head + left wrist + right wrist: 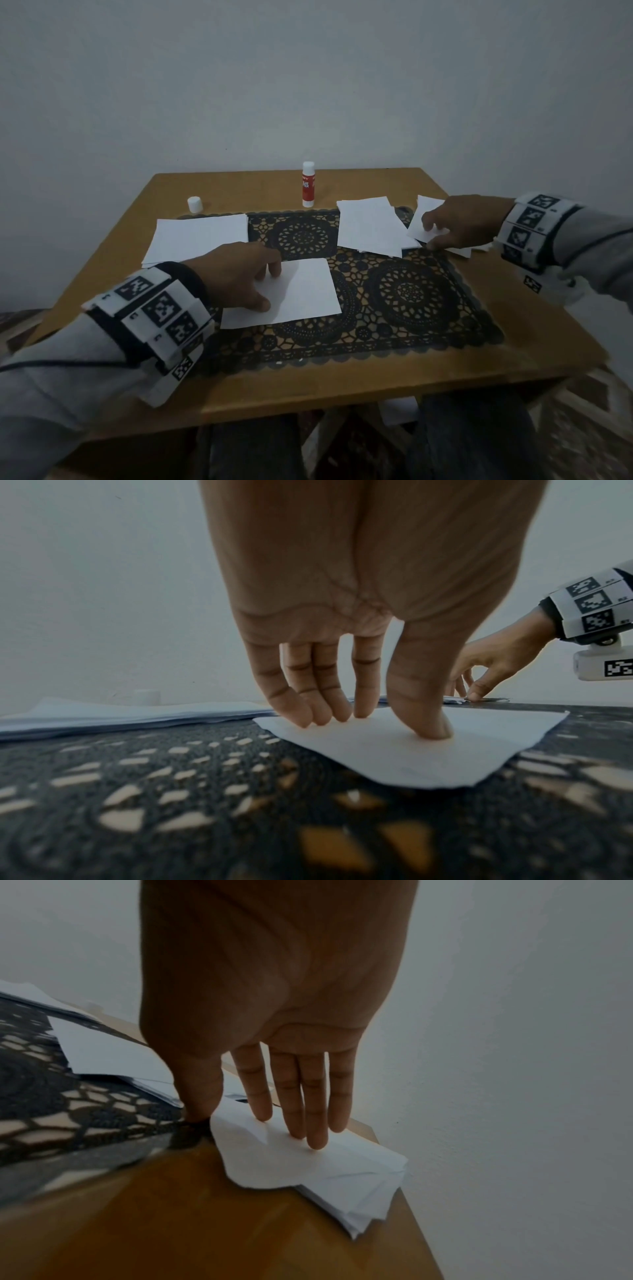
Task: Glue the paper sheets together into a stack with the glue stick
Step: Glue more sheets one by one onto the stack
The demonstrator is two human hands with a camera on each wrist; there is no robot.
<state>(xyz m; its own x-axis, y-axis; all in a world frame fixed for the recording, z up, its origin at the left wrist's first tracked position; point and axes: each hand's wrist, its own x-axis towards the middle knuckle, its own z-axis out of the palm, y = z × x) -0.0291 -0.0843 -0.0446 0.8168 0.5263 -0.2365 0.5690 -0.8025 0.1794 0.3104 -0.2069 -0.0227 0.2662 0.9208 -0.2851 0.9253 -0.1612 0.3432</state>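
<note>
A single white sheet (305, 294) (445, 756) lies flat on the black lace mat (404, 294). My left hand (270, 287) (377, 725) presses its left part down with fingertips and thumb. At the table's far right lies a loose pile of sheets (426, 207) (342, 1172). My right hand (430, 236) (246, 1123) (467, 692) rests on it. Its straight fingers (313, 1123) push the top sheet, which buckles toward the thumb at its edge. The red-and-white glue stick (308, 186) stands upright and uncapped at the back. Its white cap (194, 204) stands at the back left.
A neat stack of paper (198, 236) (137, 712) lies at the left on the mat. Another fanned pile (370, 226) (109, 1053) sits right of centre. The wooden table (342, 387) backs onto a grey wall. The person's legs show under the front edge.
</note>
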